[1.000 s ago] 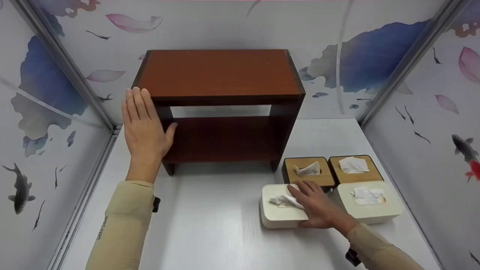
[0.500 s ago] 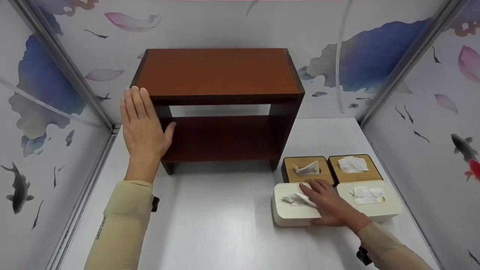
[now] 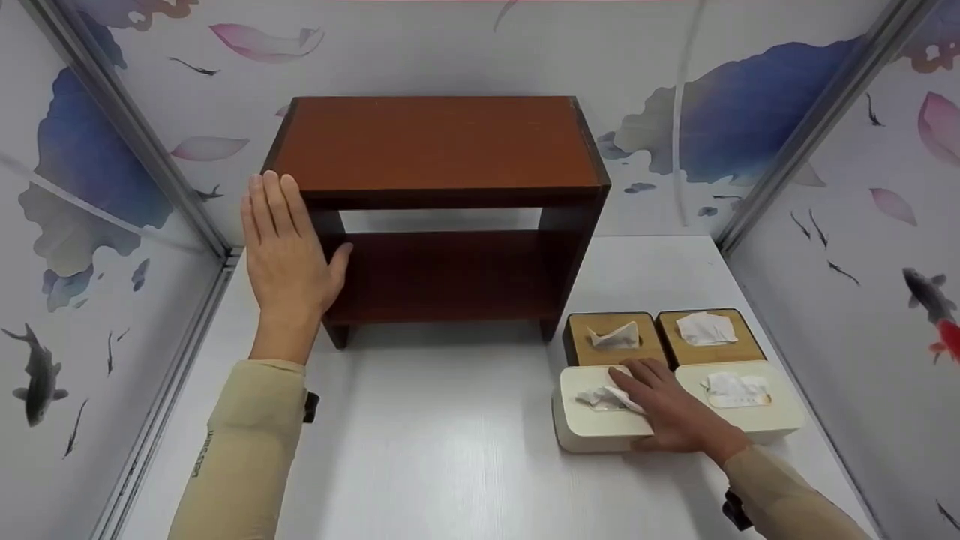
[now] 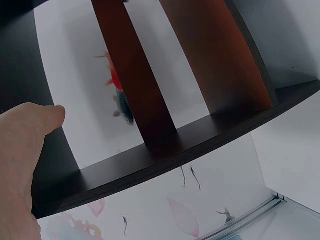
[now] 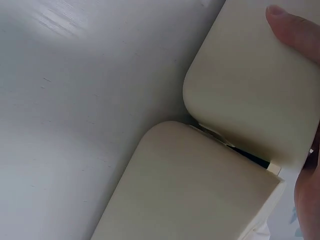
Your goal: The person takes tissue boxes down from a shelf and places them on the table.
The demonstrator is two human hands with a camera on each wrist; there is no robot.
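Observation:
My left hand point(image 3: 289, 259) lies flat against the left front of a red-brown wooden shelf point(image 3: 442, 146), fingers straight and thumb spread to the right. In the left wrist view that thumb point(image 4: 37, 122) overlaps the shelf's dark top board. At the right, my right hand point(image 3: 675, 409) grips the right end of a white tissue box point(image 3: 596, 430), fingers over its top and thumb at its front side. A second white tissue box point(image 3: 776, 416) stands just right of it. The right wrist view shows the gripped box's side point(image 5: 240, 80) close beside the second box, with a narrow gap.
Behind the white boxes stand two wood-topped tissue boxes, a left one point(image 3: 581, 328) and a right one point(image 3: 716, 356), tissues poking out. All rest on a white table point(image 3: 450, 435). Walls point(image 3: 660, 45) printed with petals and fish enclose the table at the back and both sides.
My right hand has slid the white tissue box to the right, up beside the second white box. The left hand has stayed on the shelf.

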